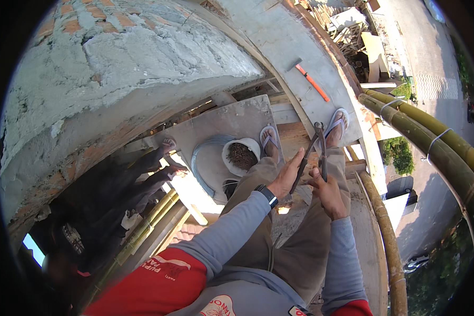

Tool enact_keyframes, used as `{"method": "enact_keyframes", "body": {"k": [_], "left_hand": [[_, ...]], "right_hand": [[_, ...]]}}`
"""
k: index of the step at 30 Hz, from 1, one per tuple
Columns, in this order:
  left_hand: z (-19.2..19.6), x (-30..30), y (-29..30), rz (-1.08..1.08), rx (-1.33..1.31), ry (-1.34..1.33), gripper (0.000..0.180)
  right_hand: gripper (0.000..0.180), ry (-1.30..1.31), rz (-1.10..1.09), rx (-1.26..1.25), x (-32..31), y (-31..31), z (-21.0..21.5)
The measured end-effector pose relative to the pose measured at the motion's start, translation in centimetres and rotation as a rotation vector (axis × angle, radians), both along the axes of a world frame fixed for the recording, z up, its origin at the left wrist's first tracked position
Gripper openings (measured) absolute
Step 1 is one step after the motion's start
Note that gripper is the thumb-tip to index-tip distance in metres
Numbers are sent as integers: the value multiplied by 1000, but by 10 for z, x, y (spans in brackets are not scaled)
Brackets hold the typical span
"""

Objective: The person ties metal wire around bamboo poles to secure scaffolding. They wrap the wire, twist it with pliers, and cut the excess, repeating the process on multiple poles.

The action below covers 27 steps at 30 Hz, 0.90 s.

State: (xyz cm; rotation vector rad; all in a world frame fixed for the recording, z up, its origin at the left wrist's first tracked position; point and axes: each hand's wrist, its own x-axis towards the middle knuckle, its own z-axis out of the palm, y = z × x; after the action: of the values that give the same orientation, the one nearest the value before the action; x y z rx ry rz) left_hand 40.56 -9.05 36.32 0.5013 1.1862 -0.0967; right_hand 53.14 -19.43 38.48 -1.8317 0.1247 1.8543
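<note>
Pincers [319, 131], long-handled and dark, are held out in front of the body, between the knees and the feet as seen from above, with the right flip-flop [338, 122] showing just beside their head. They look like solid metal, so they should feel stiff, fairly heavy and hard to damage; the bare-looking handles could turn slippery with sweat or dust. Best hold would be well down the handles, away from the joint, where leverage is greatest. Each hand has one handle: the left hand [285, 176] holds the left one with fingers rather straight, its thumb hidden, while the right hand [327, 194] curls around the other. The long axis runs away from the person, head toward the feet, handle ends toward the belly, spread in a narrow V. Whether the jaws bite on anything is too small to tell. Beyond lie a hammer [313, 84] with an orange handle, a white bucket [234, 169] and a coil of wire [196, 167].
</note>
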Motion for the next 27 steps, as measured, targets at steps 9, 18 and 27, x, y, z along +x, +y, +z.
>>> {"method": "enact_keyframes", "body": {"k": [9,18,27], "left_hand": [[-252,-157,75,33,860,690,22],[-439,-429,149,-1109,757,798,19],[-486,-429,150,-1599,792,693,13]], "right_hand": [[52,-875,459,-6,2,68,-351],[79,-1366,620,-44,41,62,-521],[79,-1395,478,-95,23,42,-519]]}}
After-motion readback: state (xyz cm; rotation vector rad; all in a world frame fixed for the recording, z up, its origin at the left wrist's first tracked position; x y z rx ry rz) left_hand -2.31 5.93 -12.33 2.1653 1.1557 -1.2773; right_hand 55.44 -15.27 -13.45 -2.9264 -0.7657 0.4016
